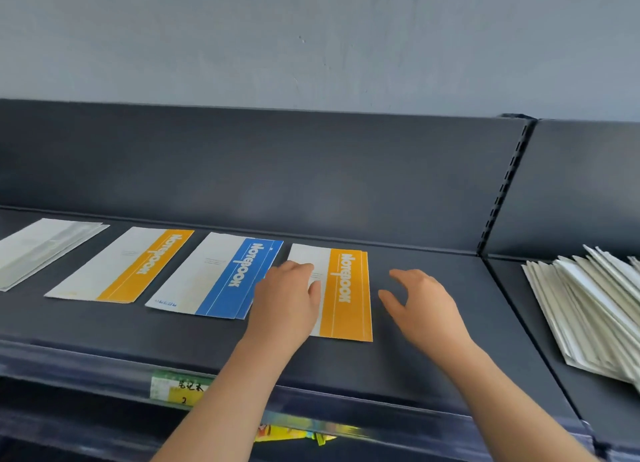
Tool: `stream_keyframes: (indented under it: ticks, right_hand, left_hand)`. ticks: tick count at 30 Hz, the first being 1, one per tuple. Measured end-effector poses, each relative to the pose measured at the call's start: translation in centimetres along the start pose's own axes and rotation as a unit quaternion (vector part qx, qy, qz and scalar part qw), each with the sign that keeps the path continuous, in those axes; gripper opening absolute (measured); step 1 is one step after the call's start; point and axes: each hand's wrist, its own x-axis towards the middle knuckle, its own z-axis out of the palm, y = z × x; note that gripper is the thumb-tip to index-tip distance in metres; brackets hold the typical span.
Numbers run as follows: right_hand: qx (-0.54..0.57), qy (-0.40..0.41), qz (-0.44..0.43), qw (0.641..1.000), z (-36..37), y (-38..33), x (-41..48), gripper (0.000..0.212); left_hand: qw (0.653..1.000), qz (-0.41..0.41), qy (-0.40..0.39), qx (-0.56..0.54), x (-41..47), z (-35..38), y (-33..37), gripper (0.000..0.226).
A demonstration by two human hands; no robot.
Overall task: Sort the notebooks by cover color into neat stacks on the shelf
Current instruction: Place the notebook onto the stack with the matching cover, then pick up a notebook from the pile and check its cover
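From the head camera, a dark shelf [433, 357] carries four lots of notebooks in a row, all lying flat with their long edges running away from the front rail. At the far left is a pale stack [41, 247] with no coloured band showing. Next come the left orange stack [138, 264], the blue stack [221, 274] and, nearest the hands, the right orange stack [346, 288]. The blue stack's lower covers peek out along its right edge, so it is not quite squared up.

The left hand [287, 299] lies palm down on the white half of the right orange stack with the thumb out across the cover. It presses rather than grasps, likely pinning the stack so it cannot slide. The right hand [424, 302] hovers just beside that stack's right edge, apart from it, with its fingers loosely spread and nothing in it. It looks placed to nudge the edges flush.

On the next bay to the right a loose pile [595, 309] of notebooks is fanned out, pale sides up, probably the unsorted supply. Two separate orange stacks suggest the sorting is partway done and they may need joining. A green and yellow label [178, 389] sits on the front rail
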Motion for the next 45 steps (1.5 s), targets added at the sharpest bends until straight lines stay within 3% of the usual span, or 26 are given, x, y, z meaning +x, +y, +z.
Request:
stream_keyframes:
  ticks: [15,29,40,45]
  right_hand:
    - [-0.042,0.122,0.050,0.990,-8.4,8.6,-6.0,0.052]
    - [-0.061,0.155,0.110,0.980,-20.8,26.7,-8.5,0.047]
    - [-0.074,0.072,0.291,0.951,-26.9,42.6,-9.4,0.028]
    - [-0.051,0.029,0.306,0.950,-26.2,46.1,-10.3,0.028]
  left_hand:
    - [0.982,0.158,-0.004,-0.104,-1.9,2.5,11.7,0.034]
    - [0.965,0.210,0.000,-0.157,-4.3,9.5,32.4,0.022]
    - [0.947,0.268,-0.050,-0.169,-5.0,14.6,44.5,0.027]
    - [0.942,0.282,-0.087,-0.160,-4.3,17.0,47.0,0.026]
